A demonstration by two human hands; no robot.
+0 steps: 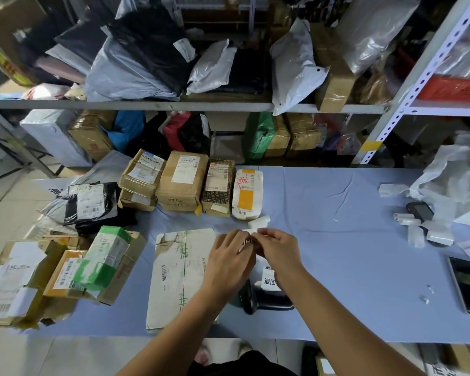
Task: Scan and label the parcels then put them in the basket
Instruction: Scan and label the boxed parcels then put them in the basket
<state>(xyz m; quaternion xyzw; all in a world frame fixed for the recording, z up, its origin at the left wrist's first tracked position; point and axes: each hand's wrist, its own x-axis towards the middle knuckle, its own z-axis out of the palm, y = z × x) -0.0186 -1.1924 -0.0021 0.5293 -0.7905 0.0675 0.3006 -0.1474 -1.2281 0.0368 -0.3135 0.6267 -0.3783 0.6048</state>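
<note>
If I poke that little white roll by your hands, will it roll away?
Probably a little: the white roll is a cylinder on its side on flat blue cloth. It looks small and papery, so likely light. The label the left hand and right hand pinch may tether it.

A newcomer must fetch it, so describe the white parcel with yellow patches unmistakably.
Find the blue-covered table. A row of parcels lies along its far edge; the white parcel ends that row on the right. It alone is white with yellow patches and red handwriting, beside brown cardboard boxes.
</note>
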